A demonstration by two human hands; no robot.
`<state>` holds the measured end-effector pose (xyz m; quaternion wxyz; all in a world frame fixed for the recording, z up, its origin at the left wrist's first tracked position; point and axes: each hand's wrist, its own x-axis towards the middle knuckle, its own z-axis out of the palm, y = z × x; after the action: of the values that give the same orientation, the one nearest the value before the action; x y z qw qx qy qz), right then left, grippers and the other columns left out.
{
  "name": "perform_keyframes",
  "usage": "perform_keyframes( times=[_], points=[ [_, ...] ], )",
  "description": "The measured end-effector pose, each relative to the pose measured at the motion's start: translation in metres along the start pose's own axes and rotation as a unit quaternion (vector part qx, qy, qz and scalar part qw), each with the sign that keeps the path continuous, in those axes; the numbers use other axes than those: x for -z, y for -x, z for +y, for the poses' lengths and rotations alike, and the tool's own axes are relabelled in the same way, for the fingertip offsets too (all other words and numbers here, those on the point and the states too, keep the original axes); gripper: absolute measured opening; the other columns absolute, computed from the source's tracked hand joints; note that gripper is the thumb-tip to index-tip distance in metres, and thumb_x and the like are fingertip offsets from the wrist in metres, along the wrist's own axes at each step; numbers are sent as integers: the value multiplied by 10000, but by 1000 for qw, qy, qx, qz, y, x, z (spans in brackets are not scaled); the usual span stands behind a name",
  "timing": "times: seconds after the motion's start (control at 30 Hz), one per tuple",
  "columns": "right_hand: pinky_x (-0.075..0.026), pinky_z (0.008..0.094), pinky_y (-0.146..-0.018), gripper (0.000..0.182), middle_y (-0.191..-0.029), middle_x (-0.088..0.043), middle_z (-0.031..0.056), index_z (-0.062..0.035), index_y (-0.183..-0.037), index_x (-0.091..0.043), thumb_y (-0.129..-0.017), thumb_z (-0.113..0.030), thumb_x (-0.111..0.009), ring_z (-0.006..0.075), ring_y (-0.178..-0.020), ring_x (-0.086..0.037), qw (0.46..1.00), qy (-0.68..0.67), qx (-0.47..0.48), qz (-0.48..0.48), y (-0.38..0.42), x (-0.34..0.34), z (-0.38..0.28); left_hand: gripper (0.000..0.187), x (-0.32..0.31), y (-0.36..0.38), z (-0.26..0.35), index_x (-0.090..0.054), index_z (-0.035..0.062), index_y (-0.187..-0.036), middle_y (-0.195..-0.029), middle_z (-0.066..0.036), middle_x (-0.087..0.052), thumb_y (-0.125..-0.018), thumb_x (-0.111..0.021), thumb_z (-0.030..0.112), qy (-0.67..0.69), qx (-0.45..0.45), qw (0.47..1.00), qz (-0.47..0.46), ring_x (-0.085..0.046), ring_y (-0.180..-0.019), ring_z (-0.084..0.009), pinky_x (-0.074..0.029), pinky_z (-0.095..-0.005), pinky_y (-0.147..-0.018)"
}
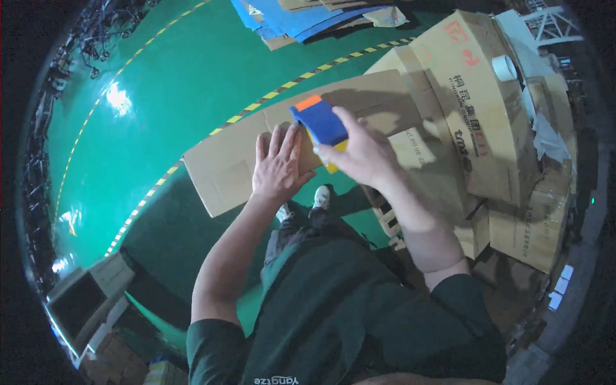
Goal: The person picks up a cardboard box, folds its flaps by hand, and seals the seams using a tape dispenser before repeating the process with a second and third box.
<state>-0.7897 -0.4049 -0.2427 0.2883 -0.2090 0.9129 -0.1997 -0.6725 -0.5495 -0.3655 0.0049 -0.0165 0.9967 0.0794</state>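
A long flat cardboard box (224,163) stretches across the middle of the view. My left hand (279,163) lies on its top, palm down with fingers stretched out. Close to its fingertips, my right hand (366,151) grips a blue tape dispenser (326,125), which has an orange front edge and yellow underneath. The dispenser is over the box's top, its orange end facing away from me. My thumb and fingers cover part of its near side.
Large cardboard cartons (475,109) with printed lettering stand at the right, a white roll (504,67) on top. Blue sheets and cardboard (301,19) are stacked at the far side. Yellow-black tape (308,76) marks the green floor (173,70). Dark boxes (83,301) stand at lower left.
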Motion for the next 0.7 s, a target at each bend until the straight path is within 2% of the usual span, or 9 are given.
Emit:
perform_keyframes(
  times=[0.03, 0.13, 0.23, 0.33, 0.43, 0.53, 0.63, 0.7],
  points=[
    [-455, 502, -845, 713, -1162, -595, 203, -206, -1417, -355, -846, -554, -604, 441, -1056, -590, 998, 58, -8, -21, 5, -4, -9, 955, -1, 1, 0, -288, 69, -1489, -1496, -61, -356, -788, -643, 612, 1, -4, 1000, 24, -307, -1379, -317, -267, -558, -1109],
    [-490, 495, -864, 683, -1246, -561, 157, -171, -1405, -363, -868, -512, -613, 374, -1090, -580, 998, 64, -9, 26, 2, -20, -9, 940, 2, 2, 1, -207, 73, -1521, -1524, -61, -320, -851, -558, 631, 11, 7, 1000, -11, -261, -1418, -309, -210, -558, -1150],
    [-508, 485, -802, 597, -1126, -549, 195, -165, -1379, -406, -912, -499, -570, 394, -1000, -603, 993, 84, 21, 77, -1, -25, -10, 856, -2, 2, 0, -341, 62, -1466, -1519, -68, -346, -871, -490, 659, -8, -1, 1000, 21, -276, -1411, -304, -228, -549, -1133],
    [-531, 460, -845, 598, -1155, -513, 189, -194, -1394, -403, -909, -503, -565, 368, -1039, -599, 997, 61, -17, 43, -4, -24, -16, 860, -1, 0, 1, -275, 58, -1494, -1536, -69, -311, -896, -466, 646, 8, 8, 1000, -2, -220, -1433, -284, -185, -554, -1159],
    [-489, 506, -820, 509, -1026, -571, 207, -179, -1263, -522, -874, -503, -579, 417, -987, -595, 994, 63, -13, 87, -10, -30, -11, 819, 0, -1, 2, -400, 37, -1411, -1436, -79, -412, -857, -540, 624, 0, -2, 998, 57, -335, -1339, -287, -277, -527, -1098],
    [-509, 481, -819, 558, -1109, -610, 198, -185, -1343, -489, -890, -503, -567, 378, -1040, -584, 994, 88, -14, 68, -6, -34, -7, 812, 0, -2, 1, -385, 58, -1434, -1455, -90, -411, -873, -517, 629, 3, 10, 999, 50, -336, -1355, -287, -275, -539, -1112],
    [-489, 476, -789, 463, -985, -604, 191, -239, -1246, -560, -843, -465, -580, 403, -949, -601, 992, 59, -10, 116, 10, -43, 3, 810, -4, -1, 0, -415, 57, -1401, -1375, -50, -447, -817, -583, 592, -20, -5, 992, 124, -394, -1241, -266, -330, -471, -1010],
    [-503, 491, -785, 492, -1000, -604, 207, -215, -1270, -560, -850, -465, -611, 434, -921, -619, 986, 45, 49, 151, 26, -48, 9, 800, -2, 0, 0, -425, 54, -1385, -1406, -71, -436, -835, -552, 621, -19, 0, 995, 96, -375, -1280, -274, -314, -492, -1033]
  ],
)
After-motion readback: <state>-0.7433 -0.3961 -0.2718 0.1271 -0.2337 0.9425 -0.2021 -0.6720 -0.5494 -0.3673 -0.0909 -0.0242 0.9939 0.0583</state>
